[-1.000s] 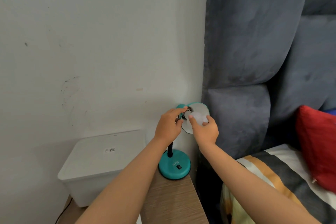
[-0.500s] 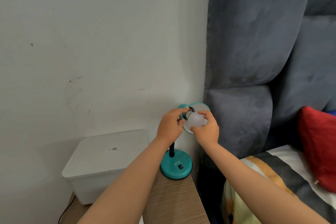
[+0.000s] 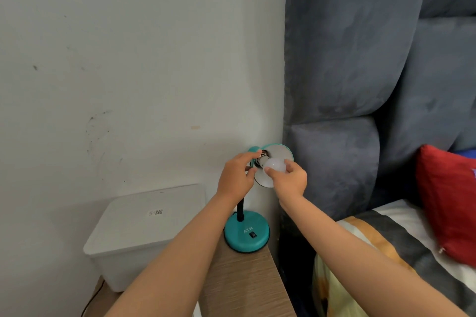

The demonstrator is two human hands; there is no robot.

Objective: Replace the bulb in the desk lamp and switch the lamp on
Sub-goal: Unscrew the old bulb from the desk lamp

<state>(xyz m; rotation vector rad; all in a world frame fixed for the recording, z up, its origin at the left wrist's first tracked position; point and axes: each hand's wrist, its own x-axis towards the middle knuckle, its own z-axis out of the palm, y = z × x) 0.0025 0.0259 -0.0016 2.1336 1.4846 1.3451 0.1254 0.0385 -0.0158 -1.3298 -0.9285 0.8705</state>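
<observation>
The white bulb (image 3: 275, 165) sits at the teal lamp's shade (image 3: 279, 153), pinched in the right hand (image 3: 289, 181); the left hand (image 3: 235, 177) grips the lamp head. Probably light, smooth, breakable: hold the globe gently.

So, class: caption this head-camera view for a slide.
Right hand grips round white bulb at teal desk lamp's socket; left hand steadies its head.

A home bedroom: padded grey headboard (image 3: 360, 59), striped bedding (image 3: 401, 237), red pillow (image 3: 448, 201).
</observation>
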